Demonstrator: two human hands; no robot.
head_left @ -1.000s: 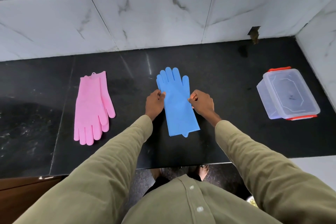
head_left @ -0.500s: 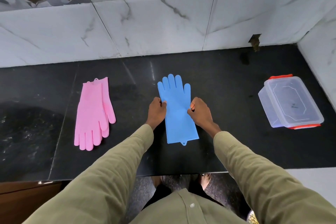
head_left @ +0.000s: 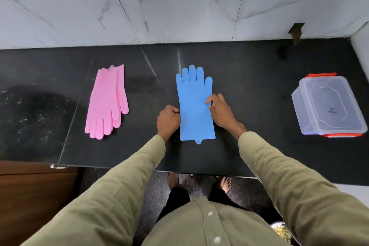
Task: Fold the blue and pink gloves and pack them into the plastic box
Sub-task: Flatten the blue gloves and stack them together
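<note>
Lying flat near the middle of the black stone table (head_left: 249,90), the blue silicone glove pair (head_left: 194,104) points its fingers away from the person and its cuff, with a small hanging tab, toward the near edge. Its long axis therefore runs straight out from the body, and that is what the fold turns on: cuff end and fingertip end sit one beyond the other, so bringing them together means a move along that line, not across it.

Both hands flank the glove at about mid-length. The left hand (head_left: 168,119) has its fingers curled at the glove's left edge and looks to be pinching that edge, though the contact itself is partly hidden. The right hand (head_left: 220,111) sits slightly farther up the right edge, fingertips bent onto the blue surface and seemingly nipping the rim there. The two hands are about equally close; the cuff lies just nearer the body than either.

Farther out, the pink silicone glove pair (head_left: 105,102) lies well apart on the left, fingers toward the person, untouched. The clear plastic box with orange clips (head_left: 329,106) stands well apart on the right, its lid on, nearer the right hand.
</note>
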